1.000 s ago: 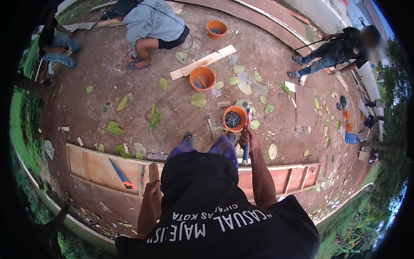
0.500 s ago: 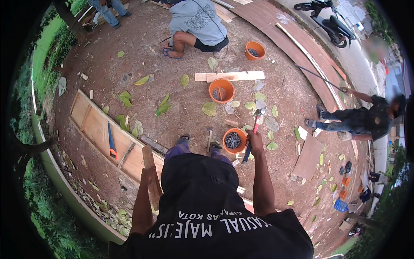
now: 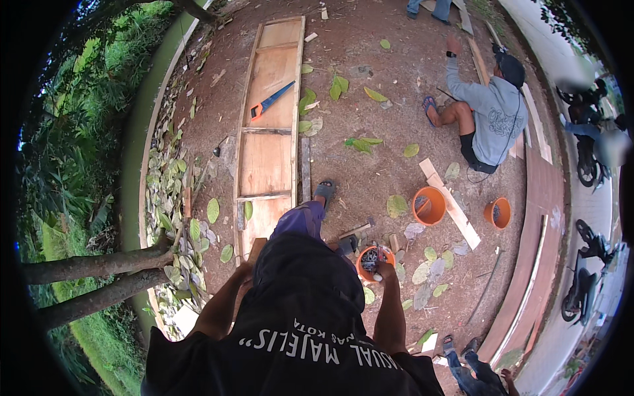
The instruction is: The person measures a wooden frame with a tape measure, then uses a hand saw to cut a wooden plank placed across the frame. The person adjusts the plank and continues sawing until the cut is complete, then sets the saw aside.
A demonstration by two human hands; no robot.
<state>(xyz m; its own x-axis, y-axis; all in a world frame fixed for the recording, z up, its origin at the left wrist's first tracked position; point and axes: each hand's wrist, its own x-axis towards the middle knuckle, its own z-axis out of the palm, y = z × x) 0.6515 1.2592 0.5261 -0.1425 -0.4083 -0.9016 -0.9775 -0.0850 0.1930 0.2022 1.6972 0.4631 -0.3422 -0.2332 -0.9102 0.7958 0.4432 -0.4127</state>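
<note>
My left hand [image 3: 245, 272] is low at my left side, closed on a short wooden board [image 3: 257, 248] whose upper end shows beside my dark shirt. My right hand [image 3: 384, 269] is at the near rim of an orange bucket [image 3: 362, 269] of nails. A pale metal bit shows beneath its fingers, apparently part of the hammer; most of the tool is hidden or blurred. On the ground by my right foot lies a second hammer [image 3: 356, 231] with a wooden handle. To my left, a long wooden frame panel [image 3: 267, 165] lies flat, a handsaw [image 3: 272, 100] on it.
Two more orange buckets [image 3: 429, 206] [image 3: 497, 213] stand ahead right, near crossed planks [image 3: 456, 208]. A person in a grey hoodie [image 3: 492, 112] sits low beyond them. Another person's legs [image 3: 472, 369] show at lower right. Brown sheets [image 3: 535, 244] lie along the right; tree trunks [image 3: 99, 264] are left.
My view has turned left, so the panel now runs straight ahead. My right hand has gone from holding the hammer beside the nail bucket to the bucket's rim. The person in grey has raised an arm.
</note>
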